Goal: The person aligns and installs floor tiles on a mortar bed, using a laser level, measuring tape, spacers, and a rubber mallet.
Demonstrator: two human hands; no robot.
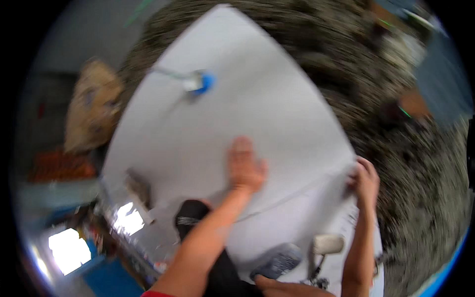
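Note:
A large pale grey floor tile fills the middle of the view. My left hand lies flat on it, fingers stretched forward. At the tile's right corner, my right hand curls its fingers over the edge; some fingertips are hidden. A thin seam runs between this tile and a second pale tile nearer me. Farther off on the big tile stands a blurred blue and white object, its kind unclear. A mallet with a whitish head rests on the nearer tile, left of my right forearm.
Rough grey-brown loose material borders the tiles on the right and far side. Another person's legs are at the far right. A brown paper sack stands left. My shoe and dark-covered knee are on the near side.

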